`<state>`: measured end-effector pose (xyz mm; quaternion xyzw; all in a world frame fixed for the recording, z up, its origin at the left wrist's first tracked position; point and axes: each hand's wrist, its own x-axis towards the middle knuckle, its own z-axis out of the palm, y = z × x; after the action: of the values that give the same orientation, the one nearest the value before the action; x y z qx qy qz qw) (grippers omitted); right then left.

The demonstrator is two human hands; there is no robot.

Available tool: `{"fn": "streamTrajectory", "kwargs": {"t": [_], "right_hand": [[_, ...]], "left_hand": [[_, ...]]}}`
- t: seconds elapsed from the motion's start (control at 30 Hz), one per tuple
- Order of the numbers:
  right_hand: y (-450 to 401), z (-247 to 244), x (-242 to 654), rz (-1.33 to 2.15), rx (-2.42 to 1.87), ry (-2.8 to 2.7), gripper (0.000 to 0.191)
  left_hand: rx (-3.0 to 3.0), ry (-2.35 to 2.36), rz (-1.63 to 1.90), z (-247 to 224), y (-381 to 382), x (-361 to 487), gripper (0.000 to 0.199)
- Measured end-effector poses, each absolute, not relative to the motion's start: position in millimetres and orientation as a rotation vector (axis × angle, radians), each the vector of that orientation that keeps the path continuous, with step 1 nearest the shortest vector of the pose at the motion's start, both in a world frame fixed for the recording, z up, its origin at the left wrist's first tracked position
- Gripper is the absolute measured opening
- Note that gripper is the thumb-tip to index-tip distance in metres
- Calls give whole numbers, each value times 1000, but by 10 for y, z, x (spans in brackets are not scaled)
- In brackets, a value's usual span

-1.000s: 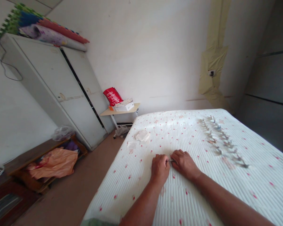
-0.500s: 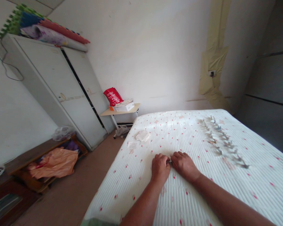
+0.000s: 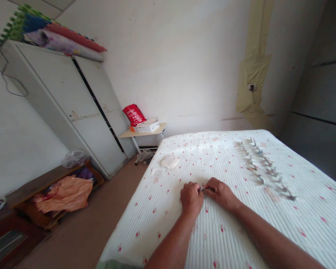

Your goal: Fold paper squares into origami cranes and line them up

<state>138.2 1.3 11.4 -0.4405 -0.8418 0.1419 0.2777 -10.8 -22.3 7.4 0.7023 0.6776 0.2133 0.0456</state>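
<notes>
Low over the mattress, my left hand is closed in a pinch on one end of a small folded piece of paper. From the other side my right hand pinches the same paper, its fingertips close to the left ones. Only a thin sliver of it shows between the fingers; its full shape is hidden. To the right, small folded paper figures, which look like cranes, stand in rows. Beyond my left hand lie a loose stack of printed paper pieces and a separate paper piece.
The white ribbed mattress with red dots fills the middle. At its far left corner stands a small table with a red bag and a white box. A grey cabinet and a low wooden bench are at left.
My right hand has lifted slightly and shifted, its fingers now a little apart from the left hand's. More of the folded paper shows between them. The paper figures and stack have not moved.
</notes>
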Motion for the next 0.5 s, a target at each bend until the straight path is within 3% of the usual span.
{"fn": "streamTrajectory", "kwargs": {"t": [0.5], "right_hand": [[98,128,1487,484,-1080,-2219,22]], "left_hand": [[2192,2059,637,124,-239,-102,8]]}}
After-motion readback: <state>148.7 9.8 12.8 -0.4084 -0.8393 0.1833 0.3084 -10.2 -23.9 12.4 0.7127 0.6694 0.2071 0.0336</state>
